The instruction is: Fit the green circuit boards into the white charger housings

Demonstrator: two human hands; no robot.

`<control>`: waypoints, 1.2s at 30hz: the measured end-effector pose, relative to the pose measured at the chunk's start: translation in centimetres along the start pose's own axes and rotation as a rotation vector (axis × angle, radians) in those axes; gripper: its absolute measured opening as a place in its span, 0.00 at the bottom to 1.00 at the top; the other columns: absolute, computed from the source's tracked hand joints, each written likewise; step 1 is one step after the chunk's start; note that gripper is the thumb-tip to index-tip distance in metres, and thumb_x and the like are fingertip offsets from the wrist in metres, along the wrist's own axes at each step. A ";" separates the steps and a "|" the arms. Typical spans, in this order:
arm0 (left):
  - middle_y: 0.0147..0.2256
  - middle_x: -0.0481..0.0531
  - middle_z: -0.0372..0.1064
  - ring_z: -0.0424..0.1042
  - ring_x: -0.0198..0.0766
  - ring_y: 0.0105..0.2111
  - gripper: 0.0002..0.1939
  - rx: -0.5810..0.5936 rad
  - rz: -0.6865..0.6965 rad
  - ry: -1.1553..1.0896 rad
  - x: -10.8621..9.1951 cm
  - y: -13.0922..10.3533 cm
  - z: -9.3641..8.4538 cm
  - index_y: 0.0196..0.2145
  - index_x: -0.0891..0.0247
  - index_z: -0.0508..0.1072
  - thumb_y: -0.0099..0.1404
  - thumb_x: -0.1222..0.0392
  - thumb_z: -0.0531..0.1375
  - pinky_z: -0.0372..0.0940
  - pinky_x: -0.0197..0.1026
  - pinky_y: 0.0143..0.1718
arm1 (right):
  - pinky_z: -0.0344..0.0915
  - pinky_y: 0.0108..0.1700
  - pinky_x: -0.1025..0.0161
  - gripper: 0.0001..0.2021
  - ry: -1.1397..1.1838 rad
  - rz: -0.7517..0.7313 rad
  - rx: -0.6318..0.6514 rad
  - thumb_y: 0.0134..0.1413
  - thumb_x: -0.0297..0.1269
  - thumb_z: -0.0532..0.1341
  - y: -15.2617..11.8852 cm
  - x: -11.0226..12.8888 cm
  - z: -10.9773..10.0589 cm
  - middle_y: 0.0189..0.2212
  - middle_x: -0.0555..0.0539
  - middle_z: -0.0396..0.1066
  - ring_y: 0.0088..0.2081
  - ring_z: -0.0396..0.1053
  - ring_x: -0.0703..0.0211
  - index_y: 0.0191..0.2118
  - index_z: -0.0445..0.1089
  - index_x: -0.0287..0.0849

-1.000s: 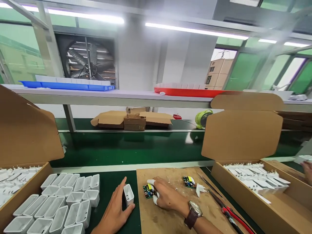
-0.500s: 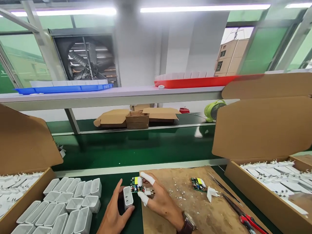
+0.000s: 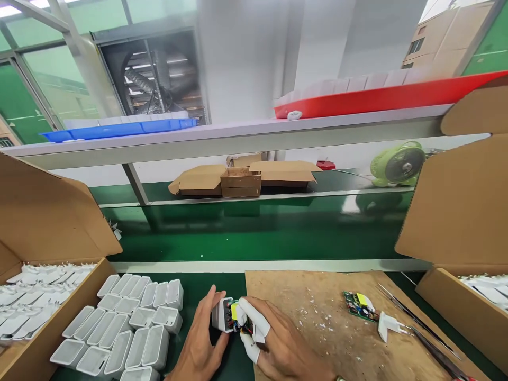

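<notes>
My left hand (image 3: pixel 198 341) is closed around a small white plastic housing (image 3: pixel 219 316), gripped between thumb and fingers. With white finger cots on thumb and forefinger, my right hand (image 3: pixel 283 341) pinches a small circuit board (image 3: pixel 234 313) carrying a yellow component. The board's left end meets the mouth of the housing; how far it sits inside is hidden. A white plastic piece (image 3: pixel 261 329) joined to the board shows under my right fingers. On the brown mat to the right lies another circuit board (image 3: pixel 360 306), beside a white plug piece (image 3: pixel 389 325) with metal prongs.
Rows of open white housings (image 3: pixel 119 323) stand to the left. Cardboard boxes of white parts flank the bench, left (image 3: pixel 75 312) and right (image 3: pixel 456 296). Tweezers (image 3: pixel 416 317) and a dark-tipped tool (image 3: pixel 436 352) lie on the mat (image 3: pixel 313 349). A green fan (image 3: pixel 399 164) stands behind.
The circuit board has come up against the mouth of the housing, where a gap showed before. The housing has turned in my left hand. The whole view has shifted and tilted.
</notes>
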State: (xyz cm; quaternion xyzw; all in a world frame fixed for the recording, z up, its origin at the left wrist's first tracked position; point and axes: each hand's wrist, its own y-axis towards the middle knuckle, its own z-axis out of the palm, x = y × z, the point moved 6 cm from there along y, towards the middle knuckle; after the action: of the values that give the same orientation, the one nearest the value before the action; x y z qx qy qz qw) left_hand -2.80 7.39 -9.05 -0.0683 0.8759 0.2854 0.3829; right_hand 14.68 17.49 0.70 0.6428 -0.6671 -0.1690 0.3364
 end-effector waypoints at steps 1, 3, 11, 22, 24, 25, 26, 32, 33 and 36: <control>0.69 0.61 0.64 0.66 0.52 0.69 0.45 0.002 0.009 -0.001 -0.3 0.1 -0.1 0.78 0.46 0.35 0.74 0.66 0.56 0.66 0.64 0.69 | 0.77 0.60 0.53 0.37 -0.004 0.001 0.002 0.57 0.21 0.55 0.0 0.0 0.1 0.59 0.33 0.74 0.58 0.75 0.46 0.73 0.54 0.37; 0.69 0.61 0.63 0.65 0.53 0.69 0.44 0.007 0.024 -0.007 -0.8 0.2 -0.2 0.78 0.47 0.36 0.75 0.66 0.55 0.65 0.65 0.69 | 0.78 0.58 0.52 0.39 -0.003 0.007 0.009 0.57 0.22 0.55 0.1 0.0 0.2 0.58 0.34 0.74 0.56 0.76 0.45 0.74 0.52 0.38; 0.68 0.60 0.64 0.65 0.52 0.70 0.42 0.021 0.021 -0.028 -1.3 0.4 -0.4 0.77 0.45 0.35 0.77 0.64 0.55 0.63 0.64 0.70 | 0.79 0.55 0.49 0.40 -0.013 0.028 0.031 0.67 0.29 0.57 0.4 -0.1 0.7 0.58 0.34 0.76 0.53 0.78 0.41 0.79 0.40 0.44; 0.69 0.56 0.64 0.64 0.49 0.70 0.43 0.046 -0.021 -0.084 -1.3 0.2 -0.3 0.77 0.43 0.36 0.76 0.63 0.56 0.61 0.61 0.72 | 0.79 0.54 0.47 0.42 0.012 0.033 0.060 0.65 0.27 0.56 0.0 -0.5 1.6 0.58 0.33 0.75 0.54 0.77 0.41 0.79 0.39 0.41; 0.69 0.58 0.65 0.66 0.49 0.69 0.44 0.033 -0.011 -0.082 -1.3 0.3 -0.3 0.77 0.45 0.36 0.75 0.64 0.57 0.61 0.61 0.71 | 0.79 0.54 0.47 0.41 0.027 0.037 0.069 0.67 0.27 0.56 0.0 -0.6 1.6 0.58 0.34 0.75 0.53 0.77 0.42 0.80 0.38 0.42; 0.68 0.59 0.65 0.66 0.49 0.68 0.44 0.026 -0.008 -0.082 -1.3 0.4 -0.3 0.77 0.46 0.37 0.75 0.65 0.58 0.62 0.61 0.71 | 0.79 0.54 0.47 0.41 0.031 0.039 0.071 0.68 0.27 0.56 0.0 -0.6 1.6 0.58 0.34 0.75 0.53 0.77 0.42 0.80 0.38 0.42; 0.68 0.59 0.66 0.67 0.49 0.68 0.44 0.020 -0.006 -0.081 -1.2 0.4 -0.4 0.77 0.48 0.37 0.75 0.65 0.58 0.62 0.61 0.70 | 0.79 0.54 0.47 0.40 0.033 0.041 0.070 0.69 0.28 0.56 0.1 -0.6 1.6 0.58 0.33 0.75 0.53 0.77 0.42 0.80 0.38 0.43; 0.67 0.60 0.67 0.67 0.53 0.67 0.45 0.012 -0.027 -0.055 -1.3 0.5 -0.5 0.77 0.49 0.39 0.73 0.67 0.58 0.62 0.63 0.69 | 0.79 0.52 0.47 0.38 0.055 0.037 0.043 0.72 0.30 0.56 0.3 -0.4 1.4 0.56 0.33 0.77 0.50 0.77 0.43 0.80 0.39 0.44; 0.67 0.60 0.68 0.67 0.55 0.67 0.45 0.012 -0.025 -0.033 -1.5 0.5 -0.5 0.77 0.49 0.40 0.72 0.67 0.59 0.62 0.65 0.68 | 0.79 0.52 0.47 0.37 0.059 0.031 0.042 0.73 0.31 0.57 0.3 -0.4 1.4 0.55 0.34 0.77 0.50 0.77 0.43 0.80 0.41 0.44; 0.68 0.60 0.67 0.65 0.58 0.68 0.46 0.054 -0.017 -0.052 -2.1 0.2 0.0 0.77 0.46 0.42 0.72 0.61 0.63 0.61 0.68 0.69 | 0.77 0.55 0.46 0.35 0.126 0.058 0.049 0.71 0.40 0.63 0.4 -0.5 1.4 0.55 0.35 0.77 0.52 0.77 0.42 0.77 0.51 0.46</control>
State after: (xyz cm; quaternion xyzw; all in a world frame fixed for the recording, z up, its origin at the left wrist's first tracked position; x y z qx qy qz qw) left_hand -1.44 7.36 -7.46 -0.0580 0.8724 0.2601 0.4098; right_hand 13.43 17.71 -0.12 0.6407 -0.6669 -0.1019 0.3666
